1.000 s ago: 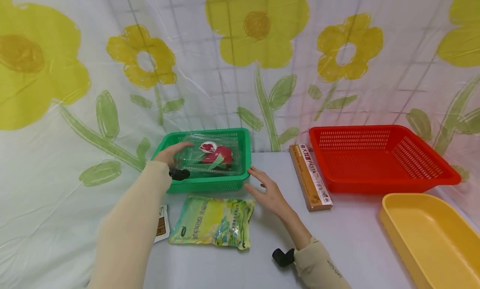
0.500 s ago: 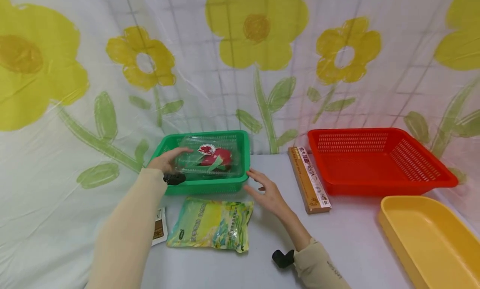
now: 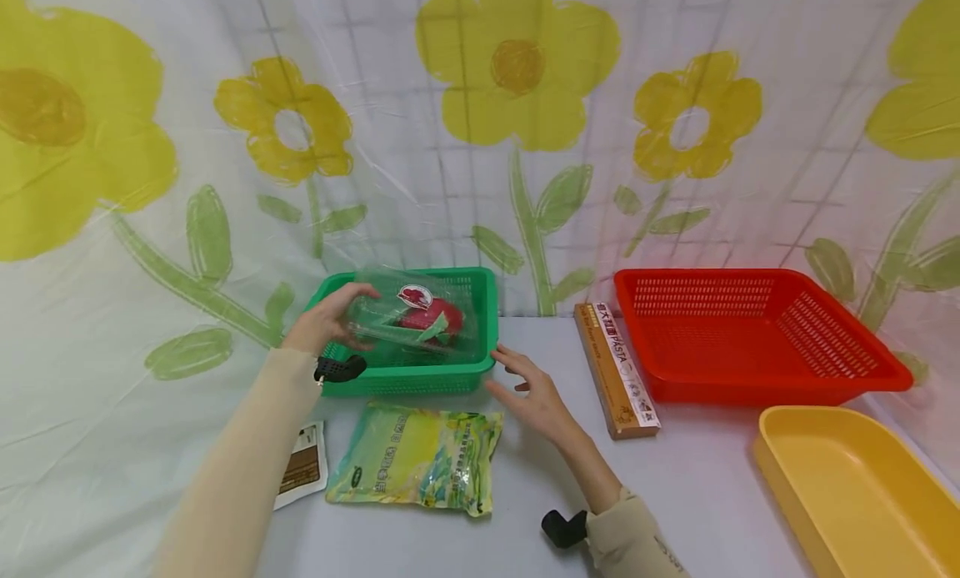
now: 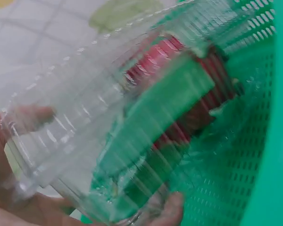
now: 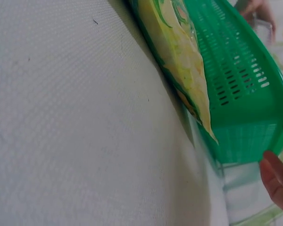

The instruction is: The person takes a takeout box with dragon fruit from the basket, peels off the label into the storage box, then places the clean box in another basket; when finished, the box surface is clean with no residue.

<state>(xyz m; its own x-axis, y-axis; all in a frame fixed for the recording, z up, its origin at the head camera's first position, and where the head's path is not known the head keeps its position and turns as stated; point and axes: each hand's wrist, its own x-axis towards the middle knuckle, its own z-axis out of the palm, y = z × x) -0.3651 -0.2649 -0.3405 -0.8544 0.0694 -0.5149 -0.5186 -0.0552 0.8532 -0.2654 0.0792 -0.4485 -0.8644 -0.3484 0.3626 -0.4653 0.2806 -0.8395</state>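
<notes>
In the head view, my left hand (image 3: pixel 318 324) grips the left end of a clear plastic clamshell box (image 3: pixel 415 296). Through its lid shows a red item with green leaf-like parts, and a round red-and-white sticker is on top. The box is tilted inside the green basket (image 3: pixel 420 383). Thumb and fingers are on either side of the box's end in the left wrist view. At the basket's front right corner is my right hand (image 3: pixel 536 399), its fingers extended with the fingertips at the rim. In the right wrist view, the fingers (image 5: pixel 276 172) reach the green rim.
A yellow-green bag (image 3: pixel 416 457) lies before the basket, with a white-and-brown packet (image 3: pixel 306 465) to its left. Further right are a pasta box (image 3: pixel 617 369), a red basket (image 3: pixel 765 386) and a yellow tray (image 3: pixel 855 478). A flowered sheet hangs behind.
My left hand has shifted slightly left and now has its fingers around the box's end. The box has tilted and risen slightly. My right hand stays at the basket corner. The view has tipped slightly upward.
</notes>
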